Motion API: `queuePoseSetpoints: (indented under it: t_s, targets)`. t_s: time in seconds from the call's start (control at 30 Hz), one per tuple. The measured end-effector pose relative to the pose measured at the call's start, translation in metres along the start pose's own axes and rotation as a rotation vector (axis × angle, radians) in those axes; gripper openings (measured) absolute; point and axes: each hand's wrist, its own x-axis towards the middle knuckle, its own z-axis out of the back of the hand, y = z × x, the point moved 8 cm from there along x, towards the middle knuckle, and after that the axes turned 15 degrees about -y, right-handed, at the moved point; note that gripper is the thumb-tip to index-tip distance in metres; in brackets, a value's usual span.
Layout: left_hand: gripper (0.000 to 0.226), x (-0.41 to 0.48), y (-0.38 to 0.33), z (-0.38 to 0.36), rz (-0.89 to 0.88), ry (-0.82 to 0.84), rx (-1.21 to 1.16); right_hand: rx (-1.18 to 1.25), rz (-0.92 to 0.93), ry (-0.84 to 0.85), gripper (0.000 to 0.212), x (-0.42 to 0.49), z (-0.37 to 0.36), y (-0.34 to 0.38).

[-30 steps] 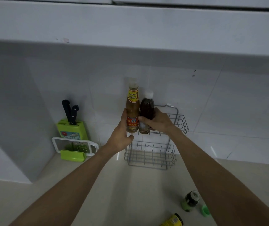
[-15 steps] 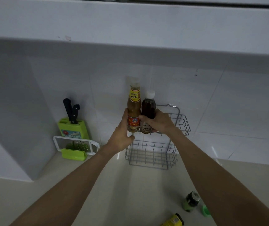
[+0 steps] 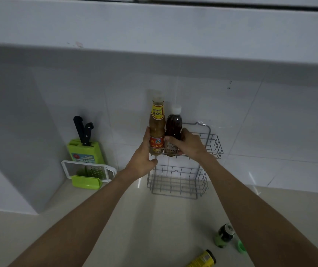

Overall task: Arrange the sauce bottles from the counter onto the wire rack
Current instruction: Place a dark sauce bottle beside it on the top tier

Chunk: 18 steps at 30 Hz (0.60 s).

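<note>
A grey two-tier wire rack hangs on the tiled wall above the counter. In its upper basket, at the left end, stand a tall bottle of tan sauce with a yellow and red label and a shorter bottle of dark sauce with a white cap. My left hand wraps the tan bottle from the left. My right hand grips the dark bottle from the right. The lower basket holds nothing. A small dark green bottle stands on the counter, and a yellow-labelled one lies near the bottom edge.
A green knife block with two black-handled knives stands at the left against the wall, with a white and green grater in front of it. A green cap lies by the small bottle. A cabinet underside overhangs the wall.
Both hands and both bottles stay in the same place at the upper basket. Only the camera view has shifted slightly.
</note>
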Motion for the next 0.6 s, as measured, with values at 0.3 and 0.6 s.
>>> queuePoseSetpoints:
  t_s: [0.3, 0.6]
  targets:
    - [0.1, -0.024, 0.002, -0.007, 0.067, -0.08, -0.023, -0.145, 0.113, -0.014, 0.067, -0.03, 0.012, 0.006]
    - [0.048, -0.144, 0.055, -0.093, 0.199, 0.335, 0.095, -0.26, 0.372, 0.141, 0.037, -0.149, 0.018, -0.104]
